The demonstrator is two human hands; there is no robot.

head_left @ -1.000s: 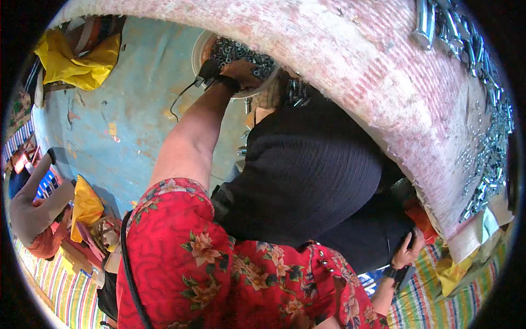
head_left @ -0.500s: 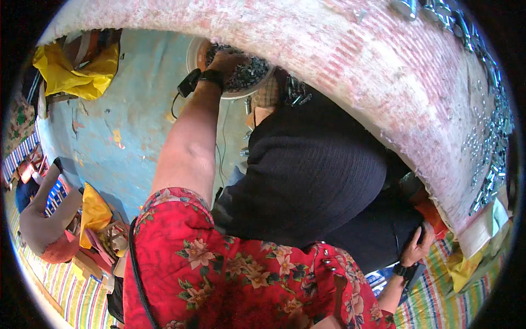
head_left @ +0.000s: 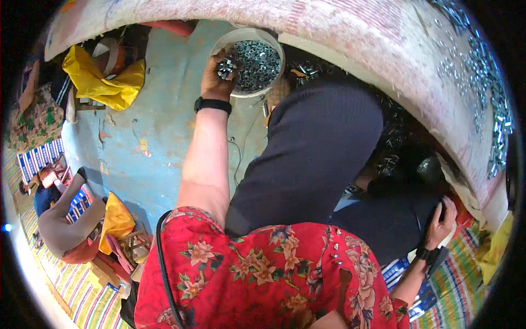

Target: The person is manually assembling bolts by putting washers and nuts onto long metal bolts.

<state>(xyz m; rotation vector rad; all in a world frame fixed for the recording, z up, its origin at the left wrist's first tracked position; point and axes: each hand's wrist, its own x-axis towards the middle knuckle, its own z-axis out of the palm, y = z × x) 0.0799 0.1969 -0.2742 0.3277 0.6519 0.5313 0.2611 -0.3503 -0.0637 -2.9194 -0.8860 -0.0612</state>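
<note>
My left hand (head_left: 211, 82) is at the left rim of a white bucket (head_left: 219, 43), its fingers curled around a handful of shiny metal nuts (head_left: 227, 69). More small grey metal nuts (head_left: 257, 63) fill the bucket. A black band is on the left wrist. Far to the right, my right hand (head_left: 441, 223) lies on my dark-trousered leg (head_left: 383, 227) with its fingers apart and nothing visible in it.
A pale, stained cloth-like surface (head_left: 350, 33) arches across the top and right, with loose metal parts (head_left: 499, 126) along its edge. Yellow sacks (head_left: 104, 82) lie at the left on the blue-grey floor (head_left: 164, 109). Another person (head_left: 71, 225) sits at lower left.
My left hand has risen out of the nuts to the bucket's left rim, turned, and now shows a handful of them. My right hand stays on the leg.
</note>
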